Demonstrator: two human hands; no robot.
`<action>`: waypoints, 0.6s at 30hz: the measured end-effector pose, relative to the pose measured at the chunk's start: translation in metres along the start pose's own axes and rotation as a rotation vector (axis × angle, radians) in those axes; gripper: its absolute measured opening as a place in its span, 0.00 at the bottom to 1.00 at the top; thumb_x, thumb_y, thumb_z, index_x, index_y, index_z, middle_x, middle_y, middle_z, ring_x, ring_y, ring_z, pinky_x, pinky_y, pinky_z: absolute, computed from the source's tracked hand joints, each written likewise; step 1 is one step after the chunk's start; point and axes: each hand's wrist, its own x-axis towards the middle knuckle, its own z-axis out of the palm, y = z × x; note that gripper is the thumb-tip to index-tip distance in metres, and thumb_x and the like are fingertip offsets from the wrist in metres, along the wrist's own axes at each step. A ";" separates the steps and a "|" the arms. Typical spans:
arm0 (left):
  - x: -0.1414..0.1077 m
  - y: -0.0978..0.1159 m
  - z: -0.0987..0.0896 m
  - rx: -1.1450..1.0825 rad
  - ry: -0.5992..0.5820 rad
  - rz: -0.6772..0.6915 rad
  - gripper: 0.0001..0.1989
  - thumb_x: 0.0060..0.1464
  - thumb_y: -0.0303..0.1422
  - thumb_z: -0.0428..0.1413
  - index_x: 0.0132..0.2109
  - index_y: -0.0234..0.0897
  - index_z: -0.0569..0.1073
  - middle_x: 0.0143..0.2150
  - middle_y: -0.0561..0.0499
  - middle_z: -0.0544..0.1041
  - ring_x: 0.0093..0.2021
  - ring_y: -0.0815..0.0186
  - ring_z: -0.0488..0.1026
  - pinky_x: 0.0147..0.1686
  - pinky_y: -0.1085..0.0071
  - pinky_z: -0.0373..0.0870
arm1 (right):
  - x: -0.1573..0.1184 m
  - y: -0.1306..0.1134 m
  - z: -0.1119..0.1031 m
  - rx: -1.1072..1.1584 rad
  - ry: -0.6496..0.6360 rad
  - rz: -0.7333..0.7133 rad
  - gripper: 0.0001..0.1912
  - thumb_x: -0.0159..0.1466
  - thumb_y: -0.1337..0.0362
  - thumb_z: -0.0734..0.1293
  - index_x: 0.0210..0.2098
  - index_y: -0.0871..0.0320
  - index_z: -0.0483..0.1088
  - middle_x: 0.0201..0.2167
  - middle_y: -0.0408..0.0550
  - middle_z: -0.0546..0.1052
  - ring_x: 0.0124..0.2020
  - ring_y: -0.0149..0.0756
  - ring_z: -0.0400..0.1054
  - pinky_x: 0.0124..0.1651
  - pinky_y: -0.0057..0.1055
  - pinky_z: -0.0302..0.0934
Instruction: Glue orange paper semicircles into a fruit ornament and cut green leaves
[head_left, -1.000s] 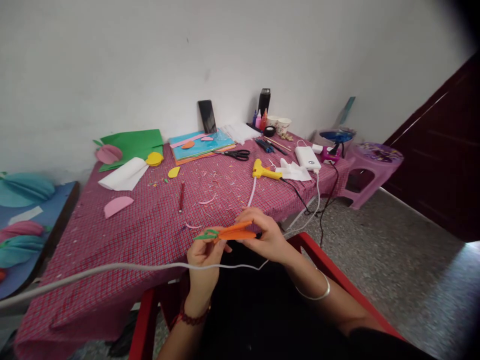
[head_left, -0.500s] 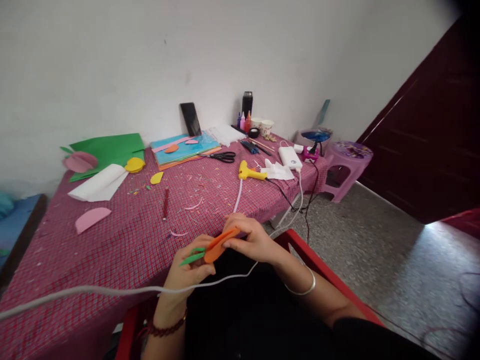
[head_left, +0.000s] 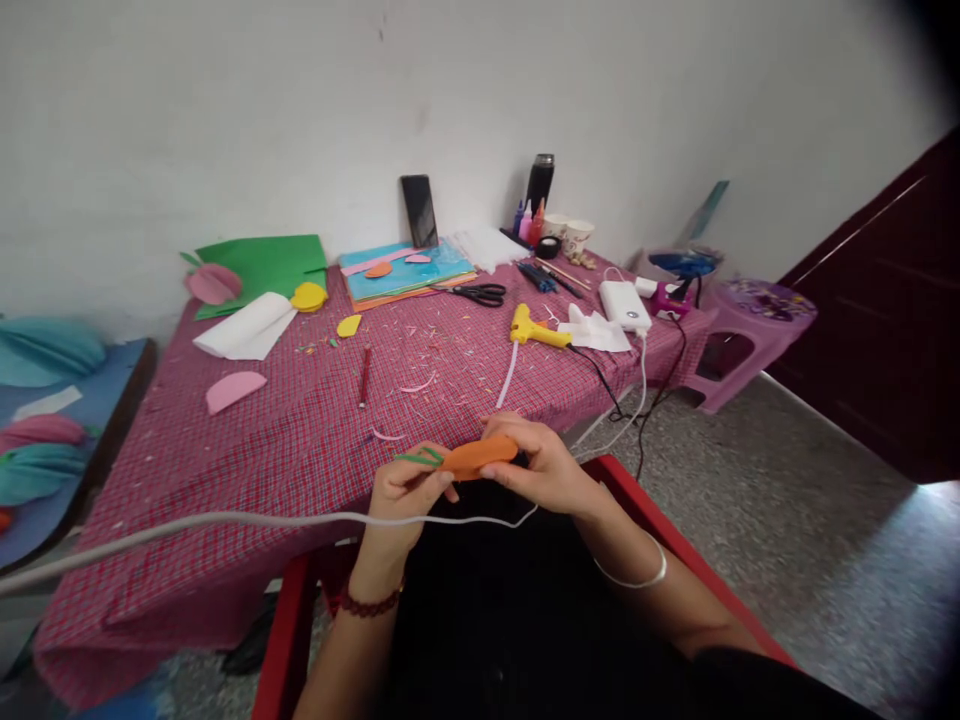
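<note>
Between my hands, above my lap at the table's front edge, is an orange paper piece made of layered rounded shapes, with a thin green paper stem at its left end. My left hand pinches it near the stem. Fingers and thumb of my right hand close on its right end. Beyond them on the table lie a red pencil, a yellow hot glue gun with a glue stick in it, and black-handled scissors.
A white cable crosses in front of my left wrist. The checked tablecloth carries paper scraps, a pink half-round, green paper and a white power bank. Finished-looking paper shapes lie on a blue surface at left.
The orange piece has turned from a slant to nearly level, its broad face now towards me. Both hands still hold it. The view has swung, showing more of the left side.
</note>
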 end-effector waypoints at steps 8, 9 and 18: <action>-0.004 -0.009 0.011 0.078 0.290 0.155 0.06 0.48 0.35 0.64 0.34 0.37 0.80 0.36 0.46 0.79 0.38 0.62 0.76 0.36 0.68 0.76 | 0.007 0.003 0.011 -0.026 0.162 -0.040 0.08 0.65 0.60 0.67 0.32 0.57 0.69 0.30 0.46 0.74 0.34 0.35 0.68 0.40 0.34 0.62; -0.003 -0.010 0.012 0.049 0.270 0.129 0.08 0.47 0.34 0.65 0.35 0.37 0.80 0.37 0.46 0.79 0.38 0.62 0.76 0.38 0.68 0.76 | 0.007 0.003 0.011 -0.033 0.164 -0.044 0.09 0.65 0.60 0.67 0.31 0.57 0.69 0.29 0.46 0.74 0.33 0.35 0.68 0.41 0.34 0.62; 0.001 -0.012 0.014 -0.078 0.204 0.004 0.11 0.42 0.32 0.67 0.35 0.35 0.79 0.33 0.49 0.78 0.33 0.64 0.75 0.34 0.70 0.75 | 0.006 0.010 0.017 -0.099 0.064 -0.037 0.11 0.66 0.59 0.65 0.29 0.57 0.66 0.29 0.45 0.74 0.34 0.33 0.68 0.43 0.35 0.61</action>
